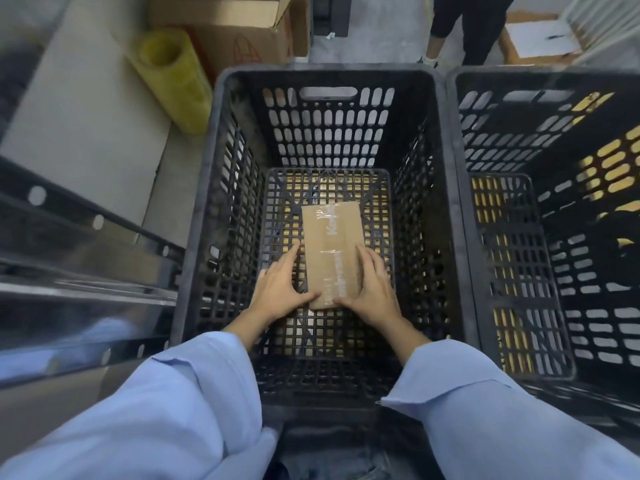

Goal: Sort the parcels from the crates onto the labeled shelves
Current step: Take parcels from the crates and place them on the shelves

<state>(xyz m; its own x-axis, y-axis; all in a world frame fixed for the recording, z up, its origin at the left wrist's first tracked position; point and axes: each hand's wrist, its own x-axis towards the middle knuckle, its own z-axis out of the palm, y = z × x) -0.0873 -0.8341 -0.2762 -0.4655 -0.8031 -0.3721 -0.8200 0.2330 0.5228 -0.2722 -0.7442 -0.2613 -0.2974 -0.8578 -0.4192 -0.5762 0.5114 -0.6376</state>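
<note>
**Parcel low in the crate: a slip on the lift is the chief risk**

The parcel (332,249), a long brown box sealed with clear tape, lies flat on the grid floor of the black crate (204,216), roughly in the middle and clear of all four walls. It is flanked by both hands. The left grip (280,289) is laid along the parcel's left side with fairly straight fingers, the thumb set against the near end. The right grip (372,285) rests over the right edge, fingers extended along the top and thumb at the near end. Neither grip is curled under the box, so it is pressed between open hands, not clasped.

From here, several failures can be judged likely:

- If the box is raised by side pressure alone, it may slide out, the more so where glossy tape lies under the fingers.
- Both hands are placed at the near end, so the far end may dip and tip the parcel out of the hold.
- The crate walls are tall, so a tilted box or a loose blue sleeve (194,393) may catch on the rim.
- No address label can be read on the upper face, so the shelf may be misjudged unless the box is turned.
</note>
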